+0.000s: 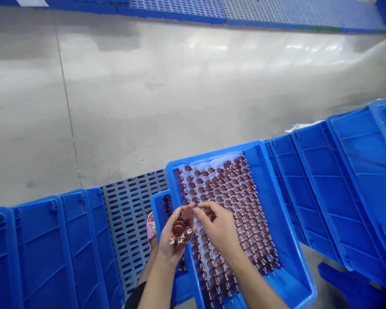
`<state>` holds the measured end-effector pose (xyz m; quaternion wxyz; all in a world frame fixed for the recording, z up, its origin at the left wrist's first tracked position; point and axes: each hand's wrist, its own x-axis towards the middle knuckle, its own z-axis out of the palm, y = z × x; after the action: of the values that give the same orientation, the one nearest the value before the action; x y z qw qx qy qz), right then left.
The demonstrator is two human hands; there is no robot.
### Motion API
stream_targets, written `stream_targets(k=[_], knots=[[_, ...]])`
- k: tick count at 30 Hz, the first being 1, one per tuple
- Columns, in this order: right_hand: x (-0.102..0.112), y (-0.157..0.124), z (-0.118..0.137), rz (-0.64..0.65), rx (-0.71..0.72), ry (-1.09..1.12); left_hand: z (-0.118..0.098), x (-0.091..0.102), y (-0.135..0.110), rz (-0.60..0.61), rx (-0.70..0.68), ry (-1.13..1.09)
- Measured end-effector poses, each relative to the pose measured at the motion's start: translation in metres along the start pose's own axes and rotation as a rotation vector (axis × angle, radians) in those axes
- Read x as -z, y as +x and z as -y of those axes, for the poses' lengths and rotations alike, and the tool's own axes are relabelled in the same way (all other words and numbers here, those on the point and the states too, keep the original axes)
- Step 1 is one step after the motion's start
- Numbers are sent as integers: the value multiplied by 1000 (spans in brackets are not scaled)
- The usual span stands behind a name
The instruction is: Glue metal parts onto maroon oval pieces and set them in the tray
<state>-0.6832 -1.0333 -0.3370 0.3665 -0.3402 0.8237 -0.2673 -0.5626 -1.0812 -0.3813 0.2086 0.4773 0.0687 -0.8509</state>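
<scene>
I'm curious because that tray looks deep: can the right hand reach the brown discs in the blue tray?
Probably yes. The right hand hovers just above the brown discs in the open blue tray, with nothing covering them.

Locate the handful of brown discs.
Head view, bottom centre: the handful of brown discs sits in the left hand, just left of the right hand, over the blue tray at its left rim.

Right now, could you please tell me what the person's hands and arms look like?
Both the left hand and the right hand are bare: no gloves, rings or watch show. The forearms are uncovered to the picture's edge. Dark cloth shows by the left elbow; whether it is a sleeve, I cannot tell.
</scene>
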Motion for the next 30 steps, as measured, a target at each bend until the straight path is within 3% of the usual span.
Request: stream_targets(k=[9, 16, 30], knots=[[1, -3, -16, 31, -121, 85, 23, -14, 4, 50, 39, 128], [17, -14, -22, 14, 7, -63, 29, -18, 6, 66, 38, 219], [30, 1, -28, 132, 136, -319, 25, -29, -3, 56, 36, 317]])
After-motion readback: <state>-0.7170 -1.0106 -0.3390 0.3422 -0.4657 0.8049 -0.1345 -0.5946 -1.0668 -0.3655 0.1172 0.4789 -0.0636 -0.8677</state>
